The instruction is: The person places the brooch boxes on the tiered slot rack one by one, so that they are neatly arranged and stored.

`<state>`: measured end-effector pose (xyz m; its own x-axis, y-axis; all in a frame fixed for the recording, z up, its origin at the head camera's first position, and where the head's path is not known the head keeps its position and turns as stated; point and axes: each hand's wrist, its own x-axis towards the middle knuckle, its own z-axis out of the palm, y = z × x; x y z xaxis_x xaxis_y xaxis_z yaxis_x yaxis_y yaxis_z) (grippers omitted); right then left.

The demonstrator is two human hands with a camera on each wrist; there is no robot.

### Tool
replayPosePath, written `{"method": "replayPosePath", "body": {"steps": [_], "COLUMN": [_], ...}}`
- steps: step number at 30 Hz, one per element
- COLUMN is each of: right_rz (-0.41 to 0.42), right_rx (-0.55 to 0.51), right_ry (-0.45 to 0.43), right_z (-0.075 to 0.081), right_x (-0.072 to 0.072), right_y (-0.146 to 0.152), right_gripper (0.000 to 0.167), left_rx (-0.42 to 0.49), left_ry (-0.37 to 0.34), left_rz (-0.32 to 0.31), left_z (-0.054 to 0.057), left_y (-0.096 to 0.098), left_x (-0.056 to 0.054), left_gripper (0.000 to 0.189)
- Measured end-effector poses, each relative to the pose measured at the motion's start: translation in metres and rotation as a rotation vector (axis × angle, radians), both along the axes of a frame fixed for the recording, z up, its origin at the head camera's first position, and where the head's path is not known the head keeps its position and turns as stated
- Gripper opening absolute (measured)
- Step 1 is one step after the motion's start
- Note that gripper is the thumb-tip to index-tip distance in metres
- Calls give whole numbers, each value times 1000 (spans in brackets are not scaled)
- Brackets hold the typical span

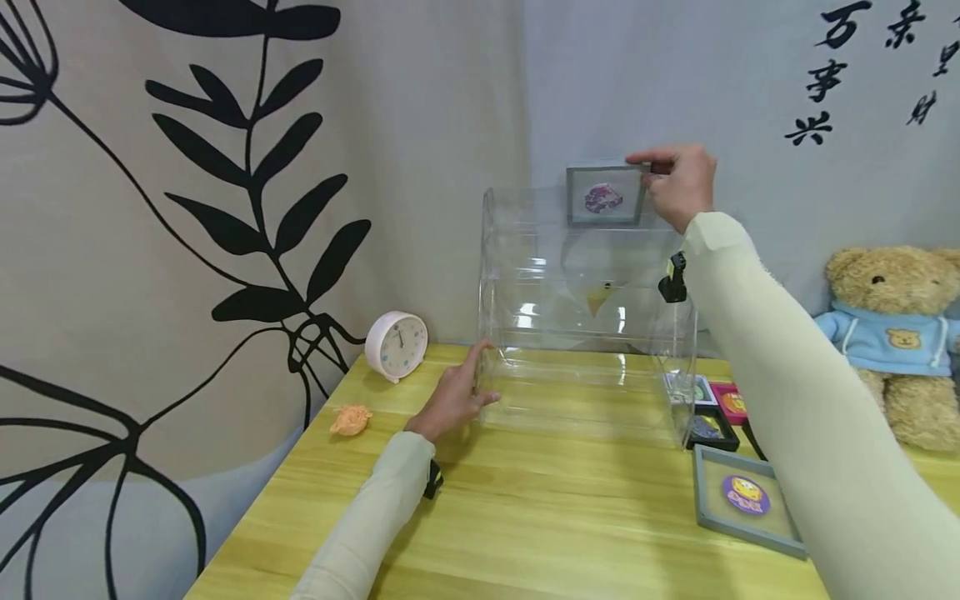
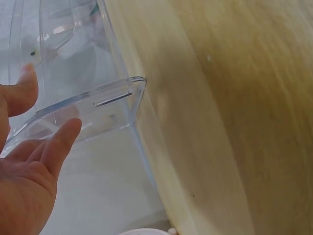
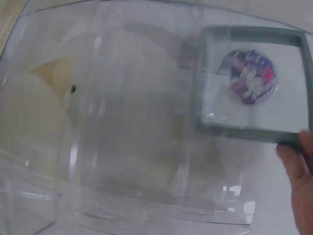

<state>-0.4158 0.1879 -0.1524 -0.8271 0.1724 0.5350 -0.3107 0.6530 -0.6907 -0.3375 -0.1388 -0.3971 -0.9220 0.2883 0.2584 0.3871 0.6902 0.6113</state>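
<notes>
Wall reads 万事兴; right grip pinches frame, left grip spread at rack

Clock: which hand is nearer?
Left. The left hand is at the rack's left side, right of the clock in the head view; the right hand is farther off, pinching the frame's upper right corner.

Grey frame; blurred badge, probably purple-pink.

The right sleeve is partly hiding the lower gray frame. The edge is cutting off the teddy bear. The right wrist view's badge is looking blurry.
</notes>
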Motion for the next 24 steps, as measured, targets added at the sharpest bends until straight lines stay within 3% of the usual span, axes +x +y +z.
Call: {"method": "replayPosePath", "body": {"steps": [6, 11, 15, 19, 24], "right_rz": [71, 175, 272, 338, 361], "right_rx": [93, 285, 353, 411, 471], "right_ry": [-85, -210, -286, -319, -305], "right_z": [-3, -1, -2, -8, -19], "right_x": [0, -1, -3, -2, -3], "right_y": [-4, -7, -12, -21, -32], "right_gripper": [48, 73, 85, 86, 83], "left_rx": [10, 16, 25, 30, 48], "left_ry": [20, 24, 13, 11, 2], "left_rz": [6, 2, 0, -2, -6], "left_z": [-1, -2, -2, -3, -4], "left_y": [-1, 0, -1, -2, -3], "left_x": [0, 1, 1, 0, -1], "left_gripper": [86, 86, 85, 85, 85]}}
